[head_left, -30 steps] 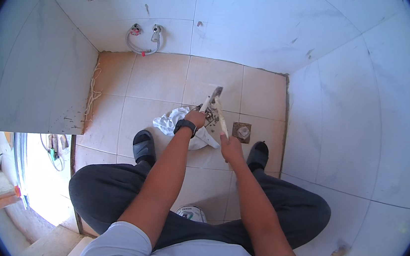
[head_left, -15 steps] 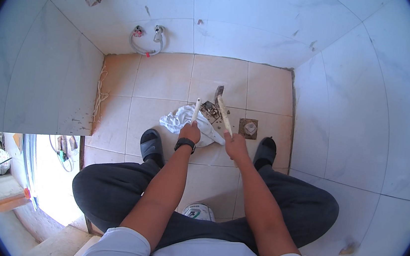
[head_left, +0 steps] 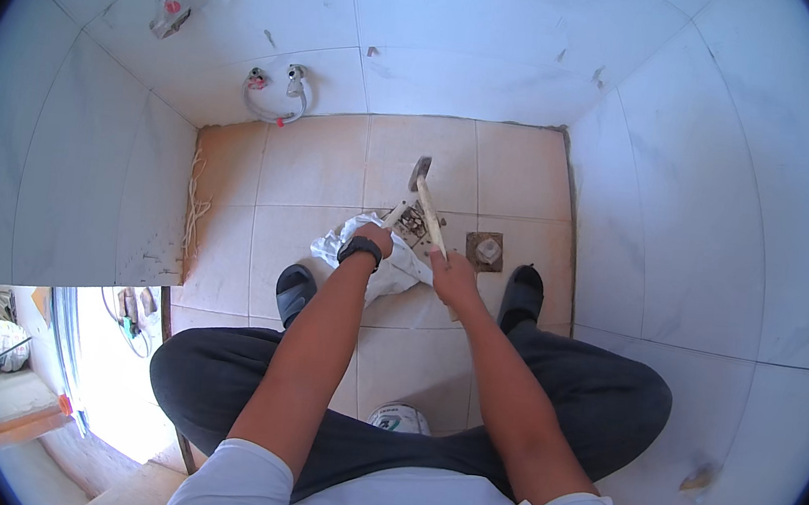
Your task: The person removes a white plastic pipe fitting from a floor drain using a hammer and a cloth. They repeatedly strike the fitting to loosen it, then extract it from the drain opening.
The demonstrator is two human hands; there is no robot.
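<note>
My right hand [head_left: 455, 280] is closed around the pale wooden handle of a hammer [head_left: 428, 212]. The hammer's dark head points away from me, above the tiles. In my left hand [head_left: 375, 240], with a dark watch on its wrist, is a short pale rod [head_left: 396, 214]. Its far end reaches the edge of a broken, dark patch of rubble [head_left: 414, 224] in the floor; whether it touches cannot be made out. A crumpled white plastic sack [head_left: 392, 279] lies under and beside my left hand. To the right sits a square floor opening [head_left: 484, 252] with a pale plug in it.
My sandalled feet [head_left: 296, 292] stand on either side. A white bucket [head_left: 399, 418] is between my legs. Marble-look walls [head_left: 644, 228] close in the sides. Tap valves with a hose [head_left: 277, 101] are on the far wall; a cord [head_left: 197, 196] lies along the left edge.
My left hand has moved slightly away from me, with the rod tilting right toward the rubble. The hammer has shifted slightly left, and its head has turned. The view has shifted a little.
</note>
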